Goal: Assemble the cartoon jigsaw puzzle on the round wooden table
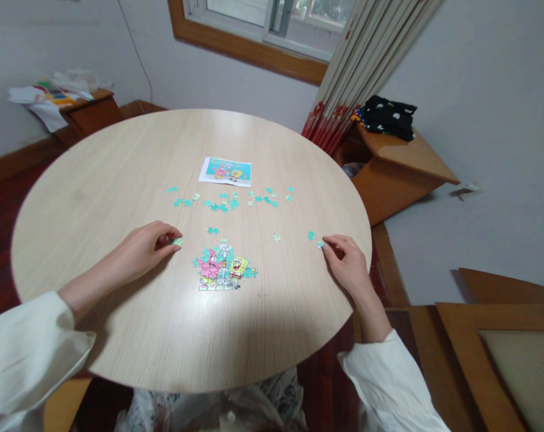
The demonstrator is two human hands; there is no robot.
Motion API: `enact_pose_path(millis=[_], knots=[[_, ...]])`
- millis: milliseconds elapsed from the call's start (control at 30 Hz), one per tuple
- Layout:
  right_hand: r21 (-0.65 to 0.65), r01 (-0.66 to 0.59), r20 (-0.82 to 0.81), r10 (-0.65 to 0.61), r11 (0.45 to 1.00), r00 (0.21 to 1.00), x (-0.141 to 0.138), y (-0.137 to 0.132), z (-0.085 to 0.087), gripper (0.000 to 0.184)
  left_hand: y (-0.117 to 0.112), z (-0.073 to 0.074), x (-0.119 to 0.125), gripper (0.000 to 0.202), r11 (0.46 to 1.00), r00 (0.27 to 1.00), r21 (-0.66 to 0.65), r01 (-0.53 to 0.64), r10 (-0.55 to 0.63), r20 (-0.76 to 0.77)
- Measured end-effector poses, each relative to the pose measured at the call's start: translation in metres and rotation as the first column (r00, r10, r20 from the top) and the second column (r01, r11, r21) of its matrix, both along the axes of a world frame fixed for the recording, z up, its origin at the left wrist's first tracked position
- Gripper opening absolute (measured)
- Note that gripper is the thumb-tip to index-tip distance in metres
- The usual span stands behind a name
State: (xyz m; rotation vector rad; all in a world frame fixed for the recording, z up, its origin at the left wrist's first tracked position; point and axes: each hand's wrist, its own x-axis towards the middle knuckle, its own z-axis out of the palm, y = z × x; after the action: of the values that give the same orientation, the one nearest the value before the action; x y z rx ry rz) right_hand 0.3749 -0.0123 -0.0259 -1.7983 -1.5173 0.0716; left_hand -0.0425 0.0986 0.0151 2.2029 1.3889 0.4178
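My left hand pinches a pale green jigsaw puzzle piece left of the partly joined puzzle. That puzzle shows a pink starfish, a grey-green figure and a yellow sponge character. Over at the right, my right hand has thumb and fingertips closed on a small blue and white puzzle piece, close to the tabletop. Just beyond it lies a loose teal piece. Between the hands are a pale yellow-green piece and a teal pair above the joined part.
Several loose pieces lie in a band across the round table. Behind them is the printed reference picture. A wooden cabinet with dark cloth stands at right, a chair at lower right, papers at left.
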Motion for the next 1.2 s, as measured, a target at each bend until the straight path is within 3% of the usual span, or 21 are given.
enact_pose_path(millis=[400, 733, 933, 1100, 1200], knots=[[-0.098, -0.087, -0.022, 0.085, 0.991, 0.996, 0.000, 0.016, 0.004, 0.039, 0.005, -0.016, -0.004, 0.043, 0.997, 0.996, 0.076, 0.017, -0.023, 0.087], [-0.149, -0.106, -0.095, 0.092, 0.983, 0.991, 0.010, 0.004, 0.016, 0.033, 0.000, -0.015, -0.001, 0.041, 0.996, 0.989, 0.093, -0.009, -0.005, 0.145], [-0.241, -0.090, -0.163, 0.051, 0.966, 0.985, 0.006, 0.009, 0.025, 0.037, -0.013, -0.005, 0.004, 0.032, 0.986, 0.983, 0.159, -0.056, 0.026, 0.184], [-0.177, -0.211, -0.346, 0.141, 0.961, 0.928, -0.037, 0.016, 0.042, 0.025, -0.047, -0.002, 0.024, 0.025, 0.946, 0.970, 0.306, 0.107, -0.167, 0.177], [-0.180, -0.387, -0.478, 0.264, 0.904, 0.838, -0.080, 0.034, 0.052, 0.018, -0.067, -0.008, 0.039, 0.029, 0.887, 0.933, 0.371, 0.276, -0.340, 0.118]])
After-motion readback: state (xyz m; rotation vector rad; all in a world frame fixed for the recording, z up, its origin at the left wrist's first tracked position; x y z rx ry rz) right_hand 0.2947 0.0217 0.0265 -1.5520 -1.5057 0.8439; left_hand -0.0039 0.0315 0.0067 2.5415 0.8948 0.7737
